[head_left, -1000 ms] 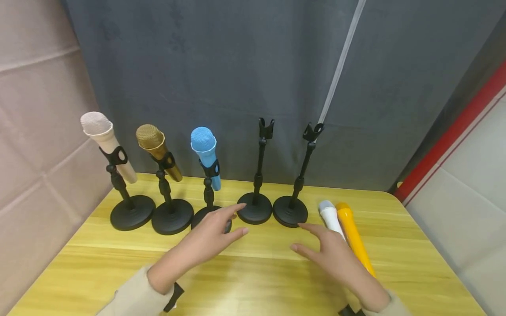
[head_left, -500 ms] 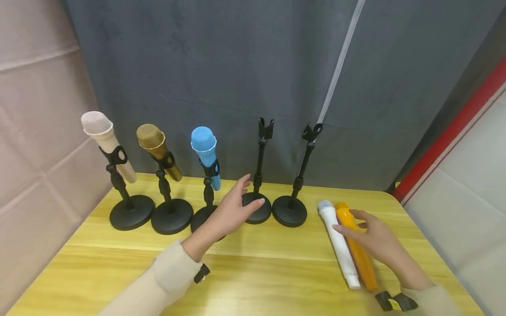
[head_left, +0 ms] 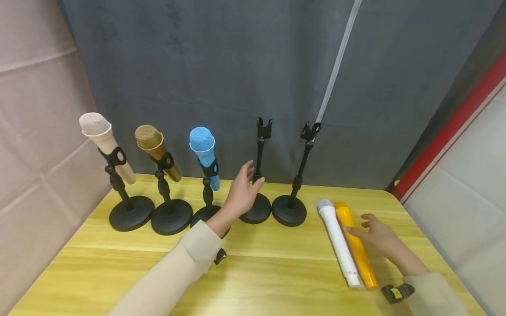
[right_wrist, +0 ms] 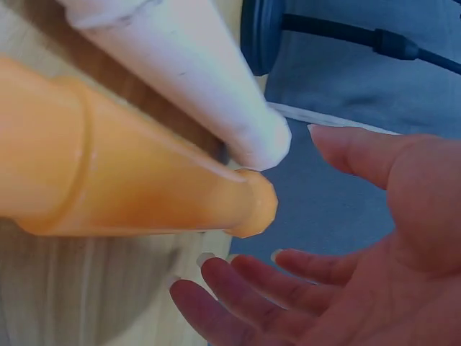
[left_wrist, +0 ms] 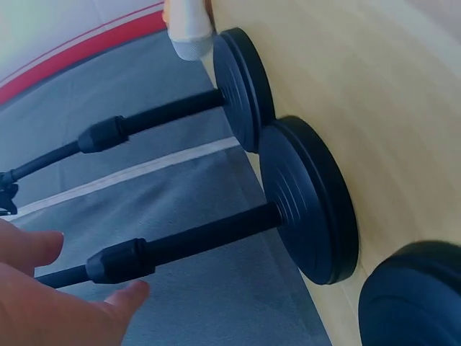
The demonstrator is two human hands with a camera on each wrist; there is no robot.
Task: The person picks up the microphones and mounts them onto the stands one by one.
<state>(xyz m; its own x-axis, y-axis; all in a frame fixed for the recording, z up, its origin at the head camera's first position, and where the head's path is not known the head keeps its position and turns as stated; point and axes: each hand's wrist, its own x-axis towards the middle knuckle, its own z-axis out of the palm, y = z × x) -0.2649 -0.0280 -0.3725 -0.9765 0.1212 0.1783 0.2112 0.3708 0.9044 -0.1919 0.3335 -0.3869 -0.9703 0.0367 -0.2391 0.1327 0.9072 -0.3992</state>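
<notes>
My left hand [head_left: 242,193], fingers loosely spread, is beside the pole of an empty black microphone stand [head_left: 258,210]; in the left wrist view thumb and finger lie near the stand's collar [left_wrist: 119,261], and contact cannot be told. A second empty stand [head_left: 290,210] is just right of it. My right hand [head_left: 377,237] hovers above an orange microphone [head_left: 357,248], fingers parted and holding nothing. Against the orange one lies a white microphone [head_left: 339,245] with a grey head. In the right wrist view the orange microphone [right_wrist: 144,166] sits between thumb and fingers, apart from them.
Three stands at left hold a pale microphone [head_left: 103,136], a gold microphone [head_left: 154,145] and a blue microphone [head_left: 203,147]. A grey curtain [head_left: 221,66] hangs behind the wooden table [head_left: 269,281]. Walls flank both sides.
My left hand has moved up and right to the fourth stand's pole. The right hand has moved right, from left of the white microphone to over the orange one.
</notes>
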